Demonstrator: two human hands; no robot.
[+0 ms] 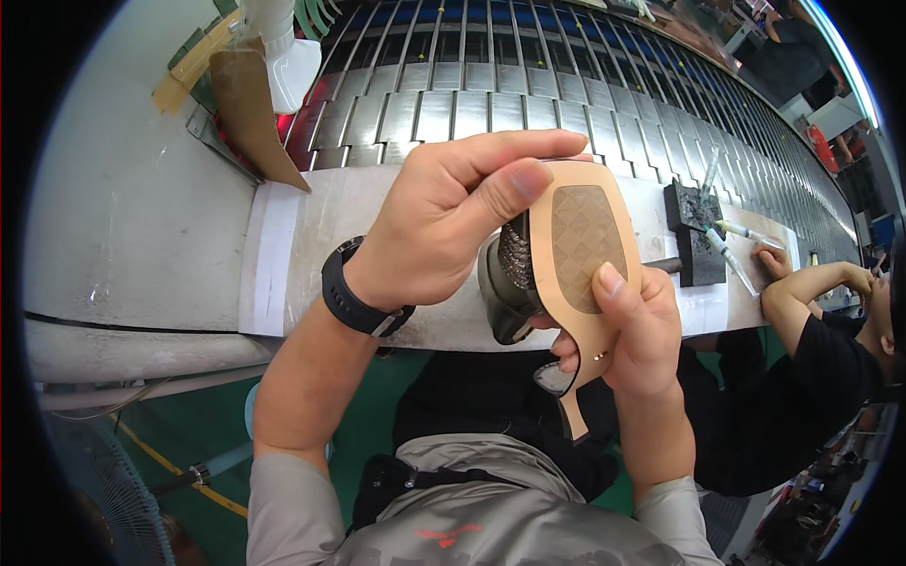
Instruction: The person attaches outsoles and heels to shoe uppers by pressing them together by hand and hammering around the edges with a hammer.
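Both hands hold a high-heeled shoe [618,222] with its sole turned up toward me. The sole is tan with a brown, diamond-patterned panel, and a dark glittery strap shows along its left side. My left hand [453,212] is closed at the toe end, thumb against the sole's upper left edge; some fingers are hidden behind the shoe. My right hand [642,330] grips the narrow middle, thumb pressed on the sole and fingers wrapped underneath. The heel points down toward my lap. A dark, shiny rounded thing [500,292] is partly hidden behind the shoe; its kind cannot be told.
Beyond the pale worktable [330,212] runs a slatted metal conveyor [462,108]. A black block [694,231] with several syringes [731,255] sits to the right, near a co-worker's arm [802,283]. Brown cardboard [245,113] and a white bottle-like object [288,66] stand far left.
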